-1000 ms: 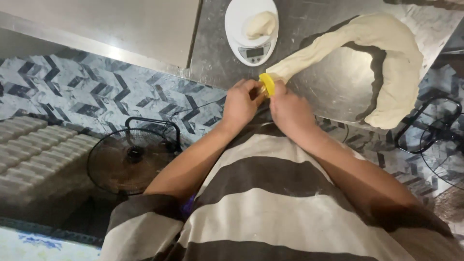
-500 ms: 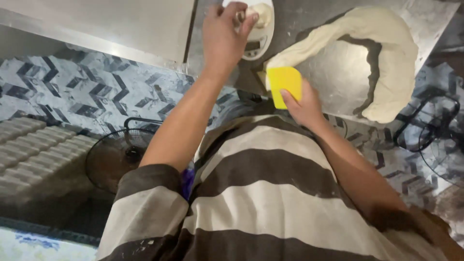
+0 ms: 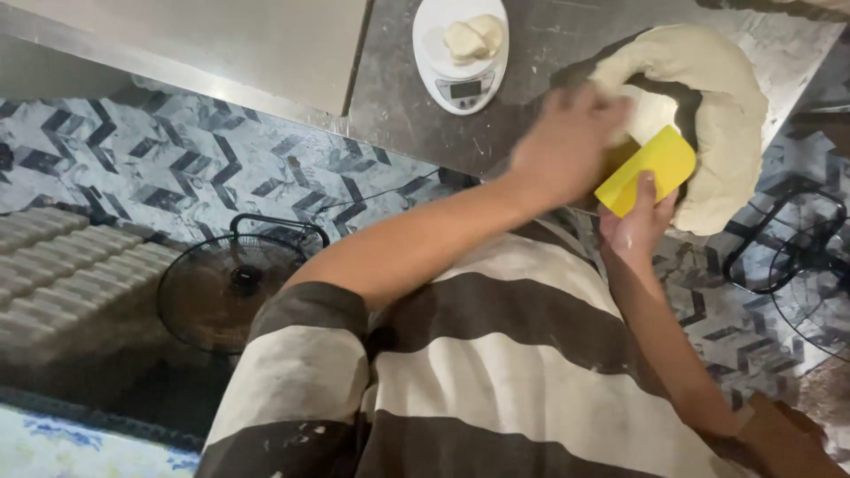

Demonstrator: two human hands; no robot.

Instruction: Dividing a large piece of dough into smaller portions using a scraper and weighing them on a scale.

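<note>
1. A yellow scraper (image 3: pixel 645 170) is gripped by the right hand (image 3: pixel 633 232), its blade pointing up and away from the palm.
2. The long dough roll (image 3: pixel 719 115) arcs just beyond and to the right of that grip, its near end at the blade.
3. The left hand (image 3: pixel 567 146), blurred, is laid on the dough just left of the scraper; whether it pinches cannot be told.
4. A white scale (image 3: pixel 460 53) carrying dough pieces (image 3: pixel 474 37) stands further off to the left, on the steel table (image 3: pixel 398 97).

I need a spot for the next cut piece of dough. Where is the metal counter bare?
Bare steel counter lies between the white scale and the curved dough, and left of the scale. It is crowded where the left hand and the right hand with the yellow scraper meet the dough.
</note>
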